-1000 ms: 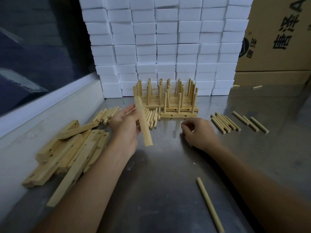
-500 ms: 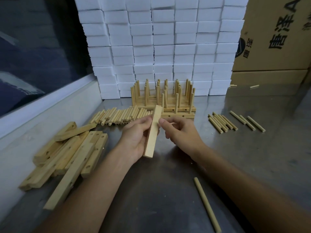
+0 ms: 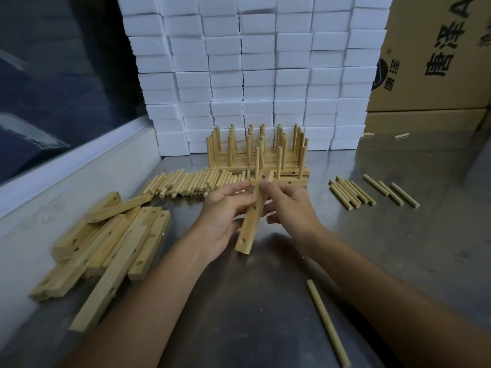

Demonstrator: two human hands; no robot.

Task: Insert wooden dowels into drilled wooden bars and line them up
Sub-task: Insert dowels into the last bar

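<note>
A pale wooden bar with drilled round holes [image 3: 252,219] is held above the grey metal desk [image 3: 398,248], tilted with its near end low and its far end raised. It is gripped from the left by the left hand [image 3: 225,216], whose fingers are curled round its middle. The right hand [image 3: 289,208] is set against the bar's upper part from the right, fingertips pinched at its far end; whether a dowel is pinched there cannot be told.

Beyond the bar, a row of finished wooden bars with upright dowels [image 3: 259,155] stands on the desk, lined up side by side. Behind that row, a wall of stacked white boxes [image 3: 252,62] is seen, all closed, so their contents cannot be told. To the right of the boxes, brown cardboard cartons with black printed characters [image 3: 435,62] are stacked, also closed.

Left of the held bar, a loose pile of drilled wooden bars [image 3: 106,243] lies on the desk. Between that pile and the finished row, a heap of short wooden dowels [image 3: 191,183] is spread. Right of the held bar, a smaller group of dowels [image 3: 350,193] lies, with three separate dowels [image 3: 390,189] just beyond it. Nearer than the bar, a single long dowel [image 3: 326,321] lies on the desk.
</note>
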